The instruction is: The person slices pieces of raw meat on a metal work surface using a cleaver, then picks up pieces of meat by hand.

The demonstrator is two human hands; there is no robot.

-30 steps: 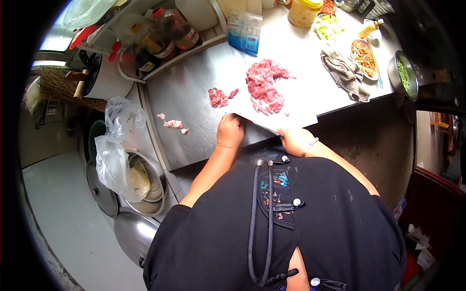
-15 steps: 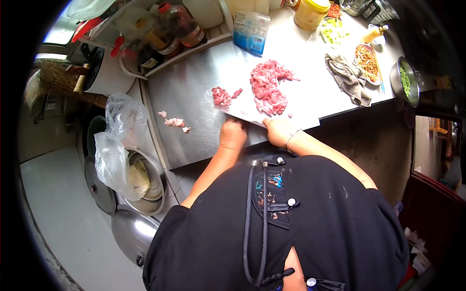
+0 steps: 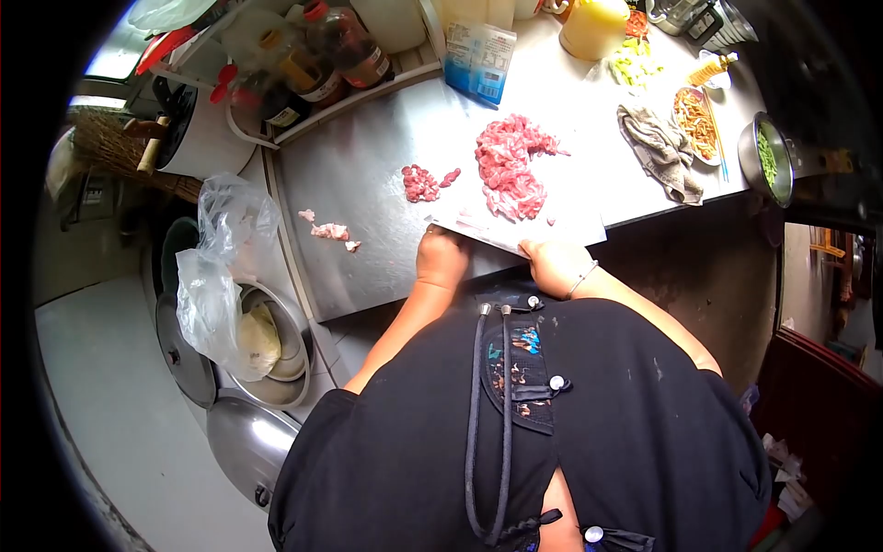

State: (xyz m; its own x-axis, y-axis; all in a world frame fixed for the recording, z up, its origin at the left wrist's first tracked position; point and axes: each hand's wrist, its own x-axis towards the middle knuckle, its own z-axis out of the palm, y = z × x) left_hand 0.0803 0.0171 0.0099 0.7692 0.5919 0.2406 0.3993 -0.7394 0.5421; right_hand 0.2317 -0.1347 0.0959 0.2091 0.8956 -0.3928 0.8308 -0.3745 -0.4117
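A thin, flat, shiny blade point(image 3: 476, 233) lies slanted along the front edge of the metal counter point(image 3: 368, 271). My right hand point(image 3: 557, 267) is closed around its right end, where a handle is hidden. Close to the blade's left end, my left hand point(image 3: 442, 258) is a fist at the counter edge; what it grips is hidden. Just beyond the blade sits a large pile of sliced raw meat point(image 3: 511, 179). A smaller heap of diced meat point(image 3: 421, 183) is to its left, and pale scraps point(image 3: 329, 231) lie farther left.
A blue and white packet point(image 3: 479, 64) stands behind the meat. To the right are a grey cloth point(image 3: 660, 152), a plate of shredded food point(image 3: 696, 120) and a metal bowl of greens point(image 3: 765, 158). Bottles point(image 3: 354, 51) fill a rack at the back left. Basins point(image 3: 299, 368) stand lower left.
My right hand and the blade slid left, then back right; the blade now lies beside my left fist again. My left hand has stayed at the counter edge.
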